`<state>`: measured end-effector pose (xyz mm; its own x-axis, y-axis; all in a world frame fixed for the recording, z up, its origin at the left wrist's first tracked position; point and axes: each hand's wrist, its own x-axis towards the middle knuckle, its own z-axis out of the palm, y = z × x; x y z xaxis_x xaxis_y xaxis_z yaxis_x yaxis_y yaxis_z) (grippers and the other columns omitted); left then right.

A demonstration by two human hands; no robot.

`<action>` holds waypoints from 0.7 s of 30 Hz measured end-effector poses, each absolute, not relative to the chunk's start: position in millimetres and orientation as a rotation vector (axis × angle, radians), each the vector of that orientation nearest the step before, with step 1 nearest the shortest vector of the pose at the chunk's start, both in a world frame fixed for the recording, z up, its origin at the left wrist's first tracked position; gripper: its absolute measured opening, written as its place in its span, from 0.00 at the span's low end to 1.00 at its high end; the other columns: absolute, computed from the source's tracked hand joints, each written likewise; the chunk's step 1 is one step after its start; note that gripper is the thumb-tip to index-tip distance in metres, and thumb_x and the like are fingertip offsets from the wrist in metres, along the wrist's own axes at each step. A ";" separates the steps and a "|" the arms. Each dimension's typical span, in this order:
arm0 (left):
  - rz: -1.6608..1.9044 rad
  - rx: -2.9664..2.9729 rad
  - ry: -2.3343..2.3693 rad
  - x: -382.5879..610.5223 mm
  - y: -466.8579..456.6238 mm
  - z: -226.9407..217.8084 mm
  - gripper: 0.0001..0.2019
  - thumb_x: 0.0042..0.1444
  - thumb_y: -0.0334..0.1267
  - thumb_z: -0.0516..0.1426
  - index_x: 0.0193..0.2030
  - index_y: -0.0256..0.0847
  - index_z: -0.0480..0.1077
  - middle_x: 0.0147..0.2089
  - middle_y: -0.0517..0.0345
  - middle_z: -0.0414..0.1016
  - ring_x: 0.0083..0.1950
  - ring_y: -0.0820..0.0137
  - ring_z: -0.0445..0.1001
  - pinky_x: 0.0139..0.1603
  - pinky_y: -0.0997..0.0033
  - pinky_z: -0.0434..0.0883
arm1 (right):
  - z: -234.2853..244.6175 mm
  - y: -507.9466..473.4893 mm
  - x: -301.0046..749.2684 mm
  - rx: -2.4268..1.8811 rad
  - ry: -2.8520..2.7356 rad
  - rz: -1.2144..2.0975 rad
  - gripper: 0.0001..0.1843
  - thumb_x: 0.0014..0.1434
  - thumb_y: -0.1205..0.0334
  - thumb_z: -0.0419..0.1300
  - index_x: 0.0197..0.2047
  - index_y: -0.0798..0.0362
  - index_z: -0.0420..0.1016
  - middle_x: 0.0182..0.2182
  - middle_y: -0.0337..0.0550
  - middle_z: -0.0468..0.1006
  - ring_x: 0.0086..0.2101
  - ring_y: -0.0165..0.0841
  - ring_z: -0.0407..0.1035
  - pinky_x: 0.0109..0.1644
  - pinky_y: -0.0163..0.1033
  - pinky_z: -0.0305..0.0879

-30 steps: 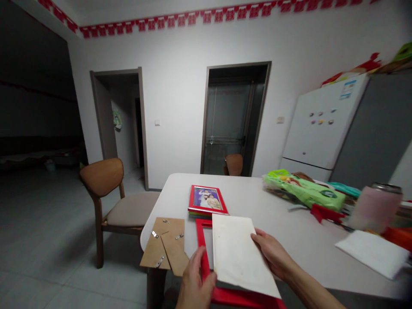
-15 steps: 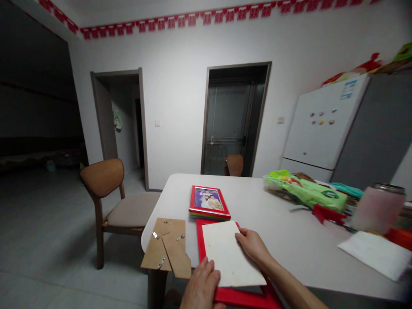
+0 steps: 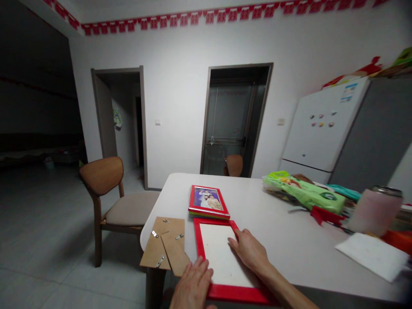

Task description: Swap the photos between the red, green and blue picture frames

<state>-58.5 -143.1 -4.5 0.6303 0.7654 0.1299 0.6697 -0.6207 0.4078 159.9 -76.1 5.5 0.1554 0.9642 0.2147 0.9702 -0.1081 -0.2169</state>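
A red picture frame (image 3: 240, 293) lies at the near edge of the table, with a white backing sheet (image 3: 222, 253) sitting inside its border. My left hand (image 3: 194, 281) rests on the frame's lower left side, fingers stretched out flat. On the opposite side, my right hand (image 3: 251, 251) closes around the right border, its thumb over the sheet. Left of the frame is a brown backboard (image 3: 172, 240) with metal clips and a stand leg, partly covered by my left fingertips. Just beyond, a red framed photo (image 3: 208, 201) lies on a stack.
A wooden chair (image 3: 103, 176) stands left of the white table (image 3: 251, 193). To the right lie a green package (image 3: 305, 191), a pink jar (image 3: 376, 210) and a white folded tissue (image 3: 373, 253). A refrigerator (image 3: 322, 128) stands behind.
The white sheet has gone down from on top of the frame into its opening, so the red border now shows around it. My left hand has shifted slightly left.
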 end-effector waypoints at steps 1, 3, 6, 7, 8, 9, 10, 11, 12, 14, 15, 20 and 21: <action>0.438 2.535 1.204 -69.7 -142.9 -3.3 0.33 0.38 0.32 0.55 0.56 0.38 0.54 0.60 0.48 0.49 0.60 0.59 0.47 0.58 0.55 0.49 | 7.3 -78.0 157.4 -2.095 -1.857 -0.007 0.19 0.53 0.55 0.45 0.42 0.56 0.67 0.37 0.52 0.69 0.34 0.36 0.66 0.32 0.37 0.58; 0.534 2.509 1.422 -95.2 -138.5 -3.5 0.36 0.36 0.29 0.54 0.57 0.41 0.52 0.61 0.51 0.48 0.61 0.59 0.45 0.58 0.54 0.49 | 12.6 -83.9 145.1 -1.955 -1.871 0.073 0.20 0.53 0.55 0.45 0.45 0.56 0.66 0.39 0.52 0.68 0.35 0.36 0.66 0.34 0.37 0.58; 0.532 2.408 1.893 -130.7 -122.7 -12.6 0.34 0.36 0.26 0.52 0.56 0.37 0.53 0.60 0.48 0.49 0.60 0.59 0.47 0.57 0.54 0.50 | 21.5 -97.0 106.4 -1.648 -1.980 0.272 0.21 0.53 0.55 0.46 0.47 0.56 0.66 0.41 0.51 0.69 0.38 0.34 0.65 0.40 0.36 0.58; 0.519 2.381 2.010 -139.6 -116.2 -17.9 0.33 0.36 0.24 0.50 0.55 0.35 0.54 0.60 0.48 0.51 0.60 0.60 0.48 0.57 0.55 0.51 | 23.4 -101.3 90.0 -1.560 -2.028 0.321 0.21 0.53 0.54 0.46 0.47 0.55 0.66 0.39 0.50 0.69 0.38 0.35 0.64 0.41 0.37 0.57; 0.509 2.384 2.062 -146.5 -109.8 -23.8 0.32 0.36 0.23 0.49 0.55 0.34 0.55 0.59 0.48 0.53 0.60 0.62 0.49 0.57 0.58 0.53 | 24.3 -104.9 73.2 -1.504 -2.074 0.336 0.21 0.52 0.53 0.47 0.47 0.53 0.66 0.38 0.49 0.70 0.38 0.35 0.64 0.42 0.38 0.57; 0.510 2.405 2.077 -151.7 -103.9 -30.0 0.31 0.37 0.22 0.47 0.54 0.34 0.56 0.59 0.48 0.54 0.59 0.63 0.50 0.57 0.61 0.54 | 24.1 -107.4 57.1 -1.481 -2.122 0.330 0.21 0.51 0.52 0.49 0.47 0.52 0.66 0.37 0.48 0.71 0.38 0.37 0.63 0.42 0.40 0.57; 0.528 2.430 2.074 -155.2 -98.8 -35.9 0.30 0.38 0.21 0.46 0.53 0.33 0.57 0.58 0.49 0.56 0.59 0.65 0.52 0.56 0.64 0.55 | 23.0 -108.5 42.6 -1.478 -2.163 0.311 0.22 0.49 0.51 0.51 0.46 0.51 0.66 0.36 0.47 0.71 0.38 0.38 0.63 0.42 0.42 0.56; 0.562 2.454 2.062 -157.4 -94.7 -41.1 0.29 0.38 0.21 0.45 0.52 0.33 0.58 0.57 0.49 0.57 0.58 0.65 0.53 0.56 0.65 0.56 | 21.1 -108.4 30.3 -1.497 -2.181 0.289 0.24 0.46 0.50 0.53 0.46 0.50 0.66 0.36 0.47 0.71 0.38 0.40 0.63 0.42 0.44 0.56; 0.617 2.472 2.053 -158.4 -92.0 -45.0 0.28 0.40 0.22 0.45 0.52 0.34 0.60 0.56 0.50 0.58 0.58 0.65 0.55 0.55 0.65 0.58 | 19.1 -107.2 20.8 -1.513 -2.184 0.274 0.25 0.44 0.51 0.55 0.46 0.51 0.66 0.36 0.48 0.71 0.38 0.40 0.62 0.42 0.45 0.56; 0.762 2.501 2.028 -157.3 -90.5 -47.9 0.25 0.42 0.23 0.44 0.50 0.36 0.62 0.55 0.51 0.61 0.57 0.64 0.57 0.54 0.63 0.60 | 16.5 -104.0 11.3 -1.509 -2.143 0.283 0.27 0.42 0.55 0.57 0.48 0.52 0.64 0.37 0.49 0.70 0.38 0.40 0.62 0.43 0.45 0.56; 0.826 2.520 2.005 -155.2 -91.9 -46.7 0.24 0.43 0.24 0.44 0.49 0.36 0.63 0.54 0.51 0.62 0.56 0.63 0.57 0.54 0.62 0.60 | 16.7 -103.2 11.3 -1.481 -2.109 0.305 0.28 0.42 0.59 0.56 0.49 0.54 0.64 0.38 0.50 0.69 0.39 0.39 0.62 0.43 0.44 0.57; 0.952 2.625 1.781 -123.2 -115.0 -24.9 0.23 0.46 0.25 0.43 0.51 0.35 0.61 0.56 0.48 0.59 0.57 0.62 0.55 0.54 0.60 0.60 | 31.1 -119.0 51.5 -1.316 -1.971 0.340 0.26 0.42 0.66 0.54 0.48 0.55 0.65 0.41 0.49 0.68 0.43 0.38 0.60 0.48 0.42 0.57; 0.947 2.634 1.710 -112.0 -120.6 -20.6 0.25 0.45 0.24 0.44 0.52 0.35 0.59 0.57 0.48 0.57 0.58 0.62 0.53 0.55 0.60 0.59 | 33.8 -125.0 65.3 -1.323 -1.965 0.342 0.25 0.42 0.65 0.54 0.47 0.53 0.66 0.41 0.49 0.68 0.43 0.38 0.60 0.48 0.42 0.56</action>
